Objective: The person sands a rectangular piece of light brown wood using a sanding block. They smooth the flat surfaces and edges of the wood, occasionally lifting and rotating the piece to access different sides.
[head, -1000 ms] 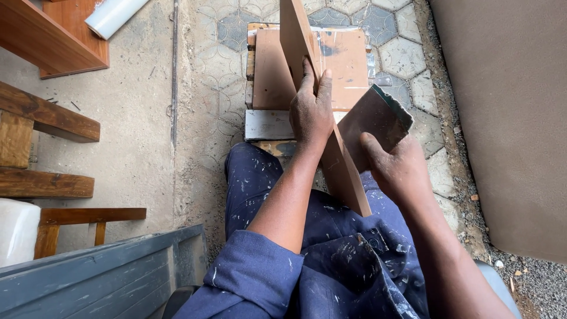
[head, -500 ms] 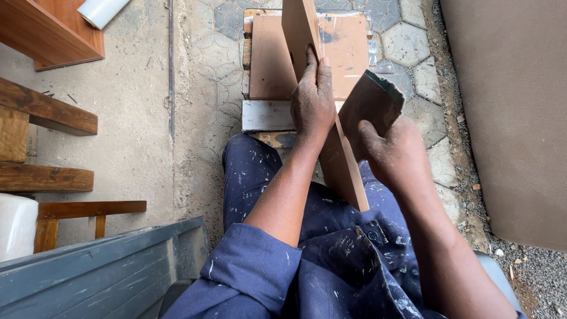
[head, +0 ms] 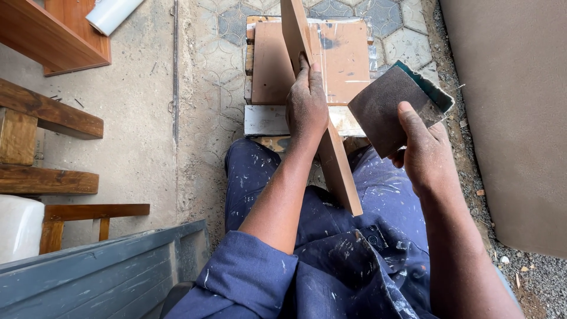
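My left hand (head: 306, 105) grips a thin brown wooden board (head: 338, 171) that stands on its edge, running from my lap up past the top of the view. My right hand (head: 426, 147) holds a folded dark sheet of sandpaper (head: 387, 107) with a green back, lifted a short way to the right of the board and not touching it. Under the board lies a flat brown panel (head: 269, 65) on a low stand in front of my knees.
Wooden frame pieces (head: 47, 115) and a white roll (head: 112, 13) lie at the left on concrete. A grey painted panel (head: 100, 274) sits at the lower left. A large brown sheet (head: 514, 118) covers the right side. Paving stones are under the stand.
My right hand has pulled the sandpaper away from the board's face, to the right and slightly up. My left hand keeps the same grip on the board.
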